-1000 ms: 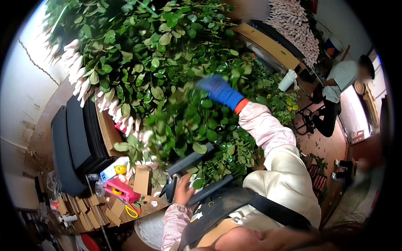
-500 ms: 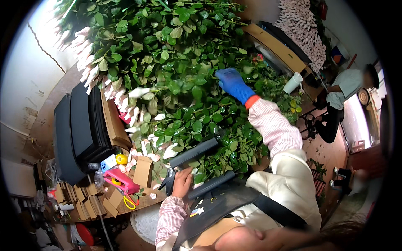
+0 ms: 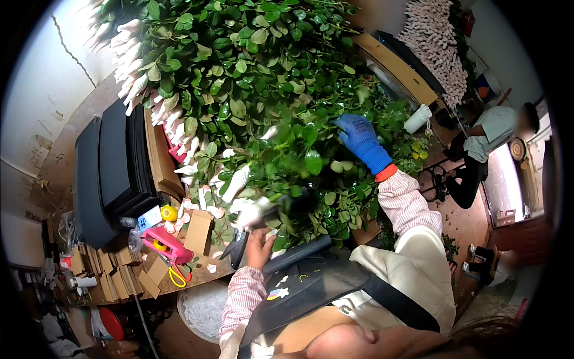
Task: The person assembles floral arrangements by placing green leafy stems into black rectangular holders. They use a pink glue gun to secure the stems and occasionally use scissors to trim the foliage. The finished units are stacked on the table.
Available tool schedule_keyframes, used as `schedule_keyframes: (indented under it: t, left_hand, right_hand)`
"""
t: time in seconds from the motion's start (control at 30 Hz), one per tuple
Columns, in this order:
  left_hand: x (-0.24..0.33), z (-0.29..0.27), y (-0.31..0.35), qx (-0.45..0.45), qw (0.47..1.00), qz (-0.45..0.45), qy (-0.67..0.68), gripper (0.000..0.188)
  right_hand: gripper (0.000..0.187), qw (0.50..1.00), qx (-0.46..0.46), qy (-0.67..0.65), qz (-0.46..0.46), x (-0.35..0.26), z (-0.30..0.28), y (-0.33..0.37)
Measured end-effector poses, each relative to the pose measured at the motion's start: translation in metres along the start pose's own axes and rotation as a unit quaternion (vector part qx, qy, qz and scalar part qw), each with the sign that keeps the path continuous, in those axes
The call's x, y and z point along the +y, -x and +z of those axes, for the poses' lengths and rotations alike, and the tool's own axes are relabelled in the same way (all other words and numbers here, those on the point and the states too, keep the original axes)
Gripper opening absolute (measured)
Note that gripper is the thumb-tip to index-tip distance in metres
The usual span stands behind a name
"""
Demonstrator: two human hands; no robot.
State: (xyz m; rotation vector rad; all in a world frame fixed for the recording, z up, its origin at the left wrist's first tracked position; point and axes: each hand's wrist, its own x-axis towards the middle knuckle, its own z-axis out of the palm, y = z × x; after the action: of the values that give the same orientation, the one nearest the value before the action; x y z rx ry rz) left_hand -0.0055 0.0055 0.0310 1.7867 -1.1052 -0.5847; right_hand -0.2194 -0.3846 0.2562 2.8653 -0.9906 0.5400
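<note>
My right hand, in a blue knit glove, is closed around leafy rose stems above the heap of greenery. Pale, sleeved rose heads are at the left end of the greenery, one blurred by motion just above my left hand. Bare, my left hand rests by the near table edge with its fingers curled; what they hold is hidden. A dark, blade-like tool stands right beside it. Behind my left hand lies a dark padded bar, partly covered by leaves.
A large rose pile fills the far table. At left stand black sheets, a pink tape dispenser and cardboard pieces. A white tub is below the edge. A white cup and another person are at right.
My gloved right hand has moved right and nearer to me, bringing leafy stems along. Rose heads now cover the farther padded bar. My left hand has barely moved.
</note>
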Motion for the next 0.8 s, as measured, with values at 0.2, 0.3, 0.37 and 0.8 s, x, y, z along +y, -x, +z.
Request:
schedule_keyframes:
  t: [0.2, 0.3, 0.37, 0.8]
  left_hand:
    - [-0.016, 0.005, 0.0, 0.014, 1.0, -0.007, -0.023, 0.033]
    - [-0.018, 0.006, 0.001, 0.003, 1.0, 0.003, 0.004, 0.029]
    - [-0.02, 0.006, 0.001, -0.003, 1.0, 0.005, 0.01, 0.027]
    - [-0.014, 0.008, 0.004, 0.003, 0.999, -0.025, 0.045, 0.027]
  right_hand:
    - [0.052, 0.998, -0.02, -0.044, 0.042, -0.019, 0.013, -0.039]
    - [0.052, 0.991, 0.005, -0.132, 0.017, -0.05, 0.013, -0.074]
    - [0.049, 0.995, -0.039, -0.096, -0.007, -0.07, 0.016, -0.094]
    - [0.043, 0.997, 0.035, 0.01, -0.072, -0.07, 0.022, -0.072]
